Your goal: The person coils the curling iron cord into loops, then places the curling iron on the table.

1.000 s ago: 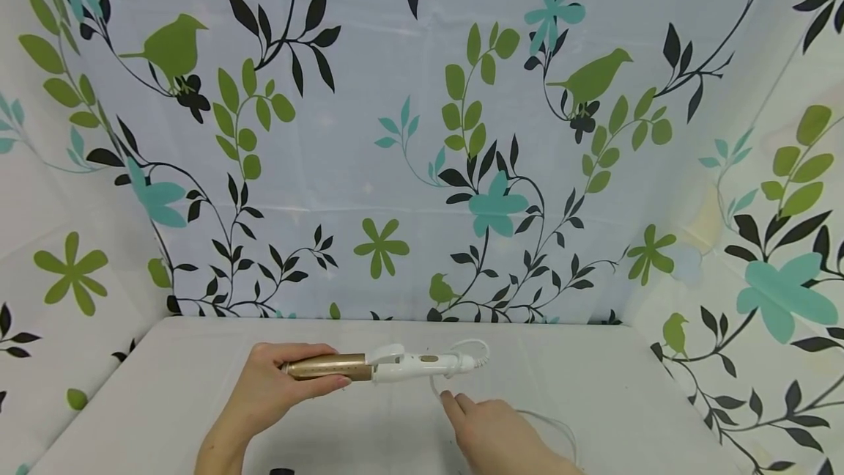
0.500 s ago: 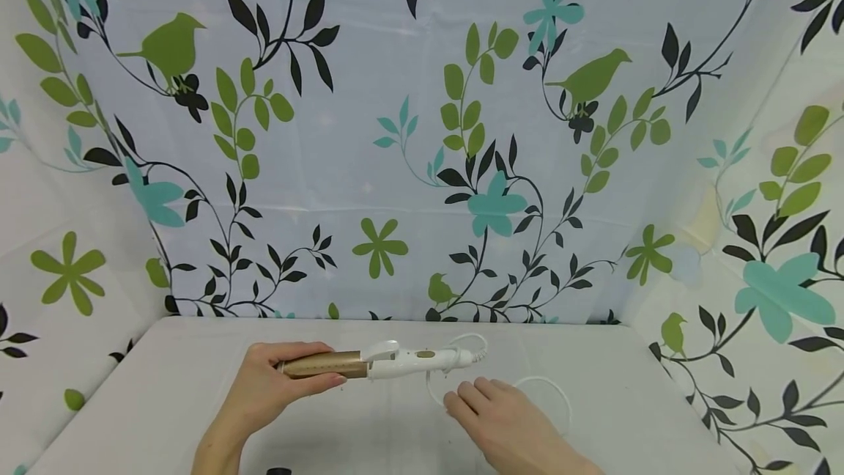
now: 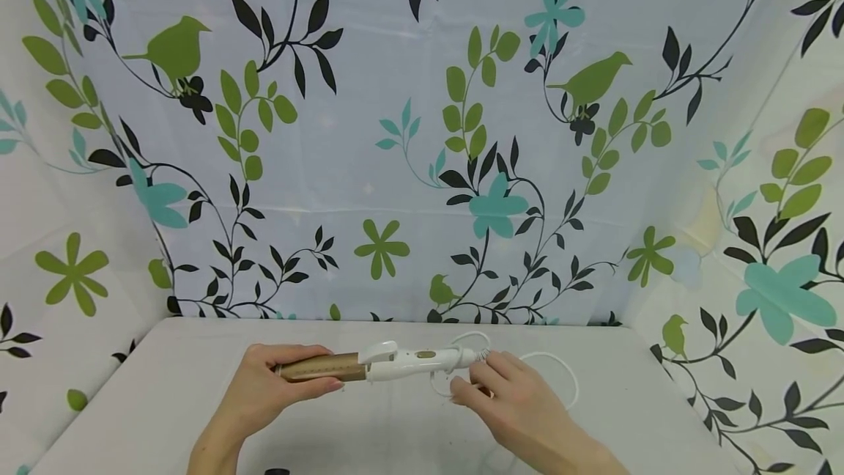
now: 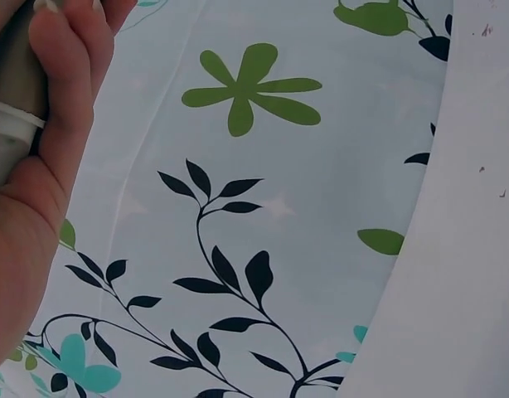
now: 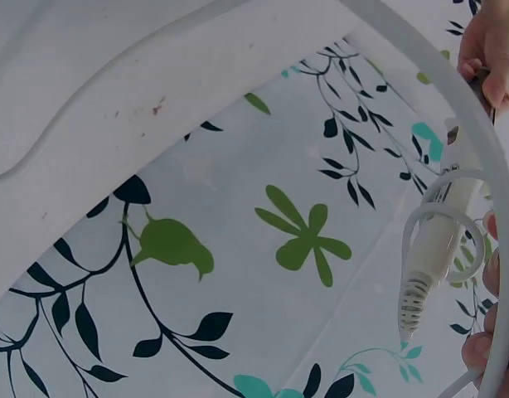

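A curling iron (image 3: 412, 363) with a gold barrel and a white handle is held level over the table in the head view. My left hand (image 3: 260, 391) grips its barrel between thumb and fingers, with the handle pointing right. Near the handle's end, my right hand (image 3: 524, 405) has curled fingers pinching the white cord (image 3: 575, 380). In the right wrist view, the cord (image 5: 472, 99) arcs close to the camera, and a turn of it passes around the handle (image 5: 437, 236). Fingertips (image 5: 480, 350) of the right hand show at that view's edge, partly behind the cord.
A white table (image 3: 369, 438) lies under both hands. Behind it hangs a patterned cloth (image 3: 330, 167) with birds and leaves, and similar cloth covers both sides. A small dark object (image 3: 277, 471) is cut off at the bottom edge.
My right hand has moved up and slightly right, from below the handle to beside its cord end. The cord's loop right of the hand has risen. My left hand and the curling iron stay nearly still.
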Available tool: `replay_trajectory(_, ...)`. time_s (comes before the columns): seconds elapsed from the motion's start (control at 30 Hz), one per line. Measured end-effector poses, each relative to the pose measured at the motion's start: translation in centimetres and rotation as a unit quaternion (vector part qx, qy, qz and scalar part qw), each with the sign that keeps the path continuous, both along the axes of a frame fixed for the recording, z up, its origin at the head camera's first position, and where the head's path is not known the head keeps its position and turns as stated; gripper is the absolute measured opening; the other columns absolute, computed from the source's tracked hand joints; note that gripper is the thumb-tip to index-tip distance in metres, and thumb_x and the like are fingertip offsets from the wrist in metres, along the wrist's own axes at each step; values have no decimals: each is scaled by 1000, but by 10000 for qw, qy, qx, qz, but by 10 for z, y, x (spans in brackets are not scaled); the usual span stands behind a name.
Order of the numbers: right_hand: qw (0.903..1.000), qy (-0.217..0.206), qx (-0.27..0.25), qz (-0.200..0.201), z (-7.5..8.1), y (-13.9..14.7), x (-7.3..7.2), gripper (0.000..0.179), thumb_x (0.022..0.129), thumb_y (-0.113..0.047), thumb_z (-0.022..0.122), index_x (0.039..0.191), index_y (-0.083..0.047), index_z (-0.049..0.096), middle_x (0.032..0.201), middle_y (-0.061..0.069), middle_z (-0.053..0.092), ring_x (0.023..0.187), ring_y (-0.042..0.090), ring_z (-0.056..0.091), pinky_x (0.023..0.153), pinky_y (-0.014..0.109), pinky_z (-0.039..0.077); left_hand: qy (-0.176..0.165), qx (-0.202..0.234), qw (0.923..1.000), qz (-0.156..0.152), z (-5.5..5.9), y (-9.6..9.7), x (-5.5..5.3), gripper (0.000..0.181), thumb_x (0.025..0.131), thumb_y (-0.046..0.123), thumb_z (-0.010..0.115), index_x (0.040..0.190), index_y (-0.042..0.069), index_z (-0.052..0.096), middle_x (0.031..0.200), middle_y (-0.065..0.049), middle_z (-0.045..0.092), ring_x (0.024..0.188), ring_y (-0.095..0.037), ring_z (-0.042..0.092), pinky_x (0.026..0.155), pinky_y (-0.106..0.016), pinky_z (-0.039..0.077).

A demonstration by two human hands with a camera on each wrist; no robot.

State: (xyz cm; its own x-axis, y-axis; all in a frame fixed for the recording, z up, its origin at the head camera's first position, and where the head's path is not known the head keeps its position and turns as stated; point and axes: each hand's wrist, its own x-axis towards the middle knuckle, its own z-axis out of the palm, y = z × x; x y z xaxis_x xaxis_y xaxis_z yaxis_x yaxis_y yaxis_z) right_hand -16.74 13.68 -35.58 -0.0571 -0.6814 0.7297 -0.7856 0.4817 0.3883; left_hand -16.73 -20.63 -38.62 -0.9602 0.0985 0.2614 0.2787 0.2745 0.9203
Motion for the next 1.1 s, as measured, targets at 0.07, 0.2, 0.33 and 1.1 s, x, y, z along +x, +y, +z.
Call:
replay_trajectory(0.07,9998,88,-81,138,5,-1,-1,32,108,-27,45,85,-14,64,73,-6,48,68,10,43,62,17,38,48,-13,10000,-79,1,-1,1,38,72,13,90,107,7,78,100,-3,77,81,-15,71,68,-31,59)
replay_trajectory(0.2,9990,293,-116,322,14,-1,-3,32,106,-26,48,83,-13,65,73,-6,49,66,10,41,61,16,35,211,-22,9993,-311,1,-3,2,35,73,11,89,106,7,78,98,-3,77,79,-15,71,66,-32,59)
replay_trajectory(0.33,9986,287,-147,411,19,-3,-7,32,107,-26,48,82,-13,64,72,-6,49,66,9,40,60,15,35,353,-128,9981,-482,0,-3,3,33,73,11,89,104,7,78,96,-3,77,78,-14,71,66,-31,59)
replay_trajectory(1.1,9756,-1704,-688,1203,13,11,-39,14,102,-18,57,99,-11,68,87,-5,59,80,11,50,72,15,46,697,-278,9929,-926,-1,-4,4,28,74,10,88,100,9,79,88,0,77,69,-12,68,58,-31,56)
